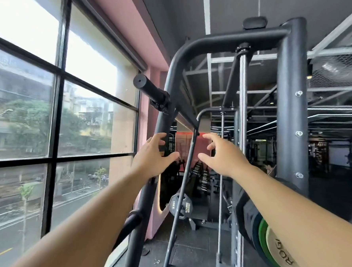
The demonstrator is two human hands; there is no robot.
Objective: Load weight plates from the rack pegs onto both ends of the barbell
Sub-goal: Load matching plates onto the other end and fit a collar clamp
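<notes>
**Bare arms reach up beside the rack, both hands loose**

Two bare forearms stretch forward and up from the bottom corners, nearest of all. The left hand [153, 154] and the right hand [219, 156] face each other with fingers spread and lightly bent, and neither one grasps anything.

Behind them stands the tall dark grey tubular steel rack [289, 119], its top bar curving down into a slanted upright. The left hand sits in front of that upright; I cannot tell whether it touches. A big black-framed window [57, 105] fills the left wall.

Low on the right, partly hidden by the right forearm, weight plates hang together on the rack: a large black rubber plate [246, 218], a green plate [263, 231] against it, then a pale yellow-green plate lettered "ROG" [277, 253]. Farther back a small black plate marked 10KG [180, 203] hangs low.

Above the left hand, the black cylindrical barbell end [148, 88] juts toward the window, a black clamp collar [160, 105] at its base.
</notes>
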